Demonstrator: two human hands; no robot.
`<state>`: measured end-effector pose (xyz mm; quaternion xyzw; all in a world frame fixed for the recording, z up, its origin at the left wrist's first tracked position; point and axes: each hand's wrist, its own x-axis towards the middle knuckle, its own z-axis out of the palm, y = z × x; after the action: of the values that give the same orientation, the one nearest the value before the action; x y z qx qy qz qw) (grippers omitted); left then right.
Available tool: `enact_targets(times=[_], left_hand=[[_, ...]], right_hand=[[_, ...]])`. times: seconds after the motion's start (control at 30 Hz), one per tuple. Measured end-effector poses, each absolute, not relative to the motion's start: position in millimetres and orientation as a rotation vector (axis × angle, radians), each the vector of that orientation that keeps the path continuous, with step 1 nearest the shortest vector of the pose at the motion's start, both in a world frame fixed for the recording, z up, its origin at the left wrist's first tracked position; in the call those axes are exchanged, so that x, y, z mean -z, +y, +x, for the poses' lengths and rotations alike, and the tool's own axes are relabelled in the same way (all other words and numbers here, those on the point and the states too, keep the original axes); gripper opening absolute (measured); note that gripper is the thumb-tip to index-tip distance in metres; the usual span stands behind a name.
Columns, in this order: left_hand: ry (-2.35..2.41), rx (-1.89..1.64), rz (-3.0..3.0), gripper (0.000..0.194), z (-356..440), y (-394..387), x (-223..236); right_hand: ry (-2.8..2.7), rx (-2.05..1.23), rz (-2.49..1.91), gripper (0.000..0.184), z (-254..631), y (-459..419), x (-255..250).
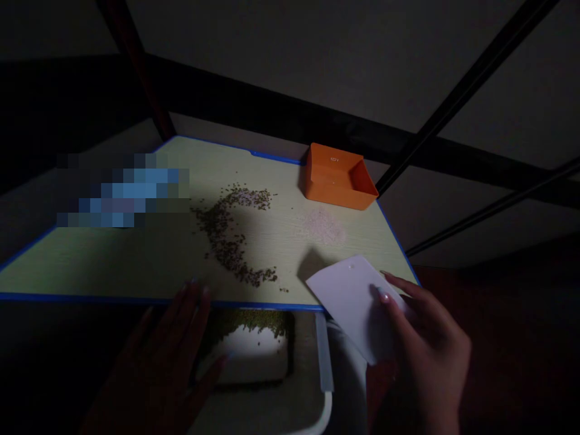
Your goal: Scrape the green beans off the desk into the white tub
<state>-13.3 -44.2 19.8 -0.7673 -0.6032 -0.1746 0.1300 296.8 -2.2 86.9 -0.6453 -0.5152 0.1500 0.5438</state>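
Observation:
My right hand (428,338) pinches a white card (351,296) between the thumb and fingers. The card tilts over the near right edge of the table. My left hand (167,356) is in shadow at the near edge, with its fingers stretched out and holding nothing. Small dark green-brown grains (222,235) lie on the table in a curved band. To their right is a thin patch of pale pinkish grains (322,226). Below the table edge, beside my left thumb, a container with a white bottom (254,356) has green grains (263,319) along its far side.
An orange bin (339,196) stands at the back right of the pale table (281,254), which has blue edging. A blurred blue object (131,196) lies at the left. Near the container runs a white rounded rail (325,362). Panelled walls rise behind the table.

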Motion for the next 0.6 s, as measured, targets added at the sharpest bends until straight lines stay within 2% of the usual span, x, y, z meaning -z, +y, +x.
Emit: enact_targets(times=[0.13,0.3,0.6], left_hand=[[-1.721,0.501,-2.230,0.074,-15,-43,-19],[-1.738,0.483,-2.220,0.075,-13,-44,-19],[-1.735,0.435,-2.215,0.074,-12,-43,-24]], right_hand=[[-1.276,-0.627,-1.498,0.014,293,13,-92],[-1.301,-0.766,-1.468,0.017,288,23,-88],[-1.340,-0.832,-1.391,0.016,284,28,-87]])
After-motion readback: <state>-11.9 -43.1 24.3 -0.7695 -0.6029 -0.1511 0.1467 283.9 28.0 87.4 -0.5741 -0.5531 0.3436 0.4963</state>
